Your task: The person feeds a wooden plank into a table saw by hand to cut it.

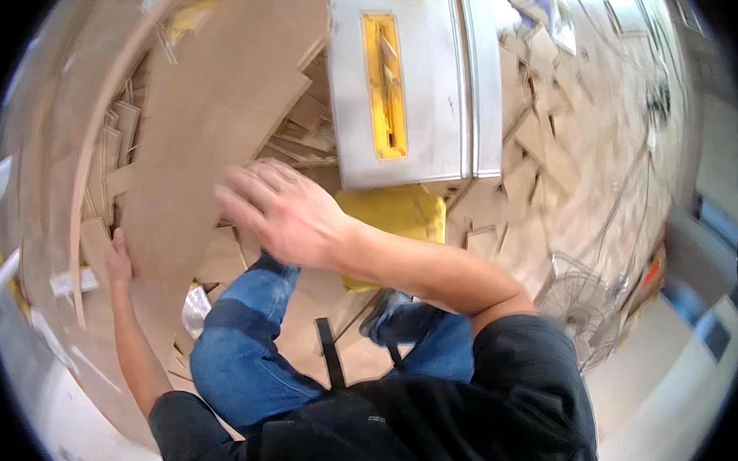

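Observation:
A long brown sheet of board (201,116), cardboard or thin fibreboard, slants from the top toward my lower left. My left hand (119,257) grips its left edge, thumb pointing up along it and the other fingers mostly hidden. Over the sheet's right edge is my right hand (275,206), back up, fingers stretched leftward and blurred by motion. Whether its fingertips touch the sheet, I cannot tell. Ahead of my right forearm stands a grey metal machine table (428,93) with a yellow slotted insert (383,87), resembling a table saw.
Below the machine table's near edge is a yellow panel (402,215). Brown board offcuts (545,148) litter the floor on both sides. A wire-caged fan (580,301) stands at the right, with cables (635,176) beyond it. A curved board edge (88,152) runs along the left.

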The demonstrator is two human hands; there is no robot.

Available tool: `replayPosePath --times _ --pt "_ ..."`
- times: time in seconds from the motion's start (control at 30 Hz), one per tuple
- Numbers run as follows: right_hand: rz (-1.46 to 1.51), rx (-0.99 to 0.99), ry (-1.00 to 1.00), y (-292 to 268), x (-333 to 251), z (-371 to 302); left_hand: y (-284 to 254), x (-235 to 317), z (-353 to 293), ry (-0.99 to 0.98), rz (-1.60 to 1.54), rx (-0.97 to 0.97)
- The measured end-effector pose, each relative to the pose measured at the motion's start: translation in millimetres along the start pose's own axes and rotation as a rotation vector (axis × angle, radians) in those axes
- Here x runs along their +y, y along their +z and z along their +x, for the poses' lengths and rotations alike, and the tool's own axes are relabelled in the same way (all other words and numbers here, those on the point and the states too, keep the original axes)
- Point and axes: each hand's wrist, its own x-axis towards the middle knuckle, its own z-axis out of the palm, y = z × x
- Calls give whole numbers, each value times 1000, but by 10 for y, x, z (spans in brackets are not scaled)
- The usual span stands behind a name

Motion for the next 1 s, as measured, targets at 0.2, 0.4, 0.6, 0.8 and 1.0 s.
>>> replayPosePath --times 0.2,0.4,0.6,0.8,1.0 --pt "-215 327 169 -1075 904 -1908 499 -645 178 24 -240 6" --pt "-311 104 1417 -2004 2554 -3877 839 -513 240 119 -140 84" --pt "-419 -741 1238 -900 2455 -3665 649 -910 150 203 98 222" --pt "-323 -490 1230 -363 2115 -3578 1014 -109 -172 44 -229 18" --pt "-129 -210 1317 -271 2088 -3390 1057 -190 -212 167 10 69"
